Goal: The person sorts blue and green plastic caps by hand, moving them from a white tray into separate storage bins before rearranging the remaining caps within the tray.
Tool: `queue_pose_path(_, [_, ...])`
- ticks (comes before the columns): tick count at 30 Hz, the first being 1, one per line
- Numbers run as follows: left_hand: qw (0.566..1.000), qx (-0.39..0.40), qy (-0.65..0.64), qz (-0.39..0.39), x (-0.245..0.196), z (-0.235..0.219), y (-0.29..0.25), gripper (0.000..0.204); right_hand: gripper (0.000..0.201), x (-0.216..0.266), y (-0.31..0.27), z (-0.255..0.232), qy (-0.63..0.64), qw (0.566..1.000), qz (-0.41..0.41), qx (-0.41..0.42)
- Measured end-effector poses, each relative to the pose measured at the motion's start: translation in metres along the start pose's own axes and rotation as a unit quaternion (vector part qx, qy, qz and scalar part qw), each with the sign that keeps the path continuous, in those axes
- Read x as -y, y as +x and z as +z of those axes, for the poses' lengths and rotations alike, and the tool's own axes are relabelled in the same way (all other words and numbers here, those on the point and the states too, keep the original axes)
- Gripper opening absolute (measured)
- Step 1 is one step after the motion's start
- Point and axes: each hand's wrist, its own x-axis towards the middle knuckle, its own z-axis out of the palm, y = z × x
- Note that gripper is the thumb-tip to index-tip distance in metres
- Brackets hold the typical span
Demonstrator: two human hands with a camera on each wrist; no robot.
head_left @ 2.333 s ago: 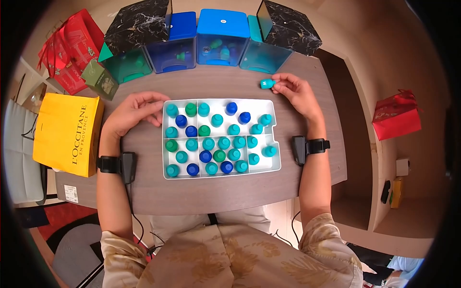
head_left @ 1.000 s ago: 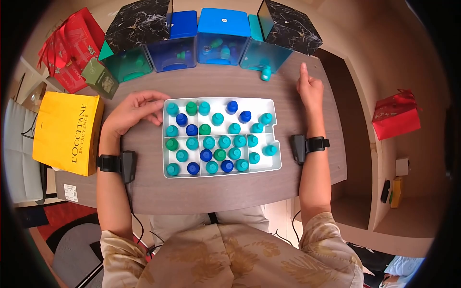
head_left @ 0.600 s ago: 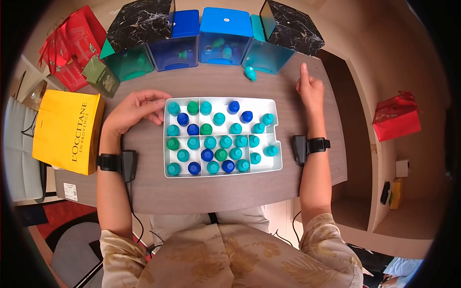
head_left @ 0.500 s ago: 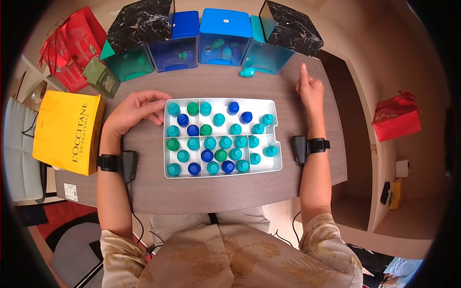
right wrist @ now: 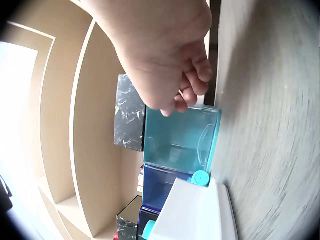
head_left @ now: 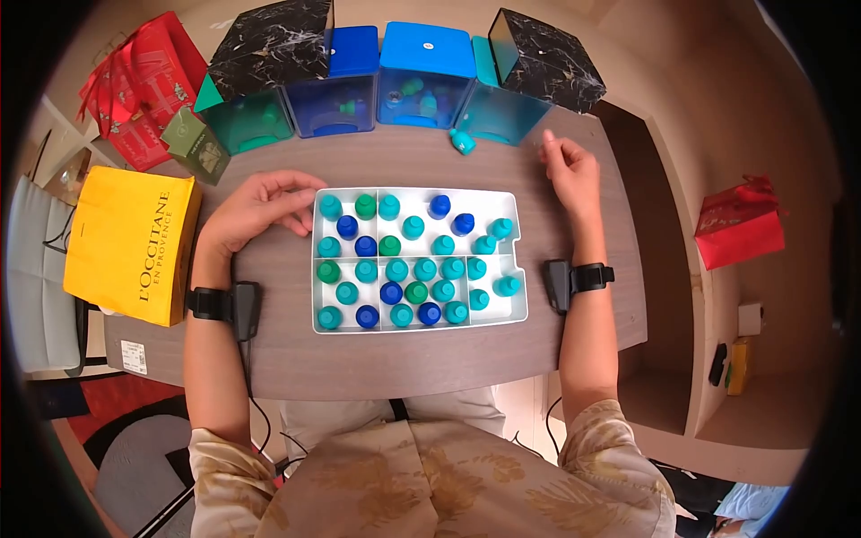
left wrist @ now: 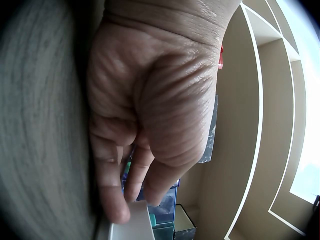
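A small teal bottle [head_left: 463, 142] with a white mark lies on its side on the table, before the teal bin [head_left: 502, 115]. My right hand [head_left: 574, 175] is to the right of it, apart from it, with loosely curled fingers and nothing in them; the right wrist view shows those fingers [right wrist: 192, 85] bent. A white divided tray [head_left: 498, 309] holds many upright small bottles in teal, blue and green. At the tray's upper left corner rests my left hand [head_left: 265, 208]. In the left wrist view its fingertips [left wrist: 116, 212] touch the tray's white wall [left wrist: 132, 227].
Clear-fronted bins in green [head_left: 247, 125], dark blue [head_left: 327, 103] and light blue [head_left: 426, 85] line the back, some with bottles inside. Black marbled boxes [head_left: 552, 58] sit on the end bins. A yellow bag [head_left: 130, 242] and a red bag [head_left: 143, 90] stand left.
My right hand has let go of the teal bottle, which stood upright, then tipped and rolled left. The hand moved right and its pose has since loosened. The left hand stays at the tray.
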Motion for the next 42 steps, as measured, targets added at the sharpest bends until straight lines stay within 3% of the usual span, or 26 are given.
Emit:
queue_pose_path(4, [1.0, 0.006, -0.008, 0.001, -0.001, -0.002, -0.001, 0.038, 0.024, 0.026, -0.006, 0.01, 0.068, 0.992, -0.098, 0.036])
queue_pose_path(11, [1.0, 0.018, -0.019, 0.0, 0.0, -0.003, 0.0, 0.039, 0.023, 0.076, 0.004, 0.051, -0.133, 0.954, -0.203, 0.178])
queue_pose_path(15, [0.999, 0.023, -0.022, -0.003, 0.002, -0.005, 0.001, 0.038, 0.022, 0.077, 0.008, 0.068, -0.206, 0.942, -0.17, 0.202])
queue_pose_path(21, [0.999, 0.029, -0.023, 0.008, 0.004, -0.007, 0.002, 0.039, 0.033, 0.102, -0.012, 0.027, -0.068, 0.962, -0.181, 0.19])
queue_pose_path(24, [0.999, 0.03, -0.026, 0.01, 0.003, -0.006, 0.001, 0.04, 0.034, 0.098, -0.03, -0.003, -0.003, 0.962, -0.148, 0.229])
queue_pose_path(27, [0.999, 0.034, -0.023, 0.009, 0.005, -0.007, 0.003, 0.039, 0.028, 0.121, -0.049, -0.024, -0.159, 0.927, -0.17, 0.294])
queue_pose_path(39, [1.0, 0.02, 0.0, 0.015, 0.009, -0.007, 0.004, 0.038, 0.02, 0.119, -0.059, -0.001, -0.239, 0.896, -0.2, 0.315])
queue_pose_path(42, [1.0, 0.021, 0.0, 0.02, 0.009, -0.006, 0.003, 0.038, 0.019, 0.124, -0.064, -0.01, -0.221, 0.909, -0.215, 0.279])
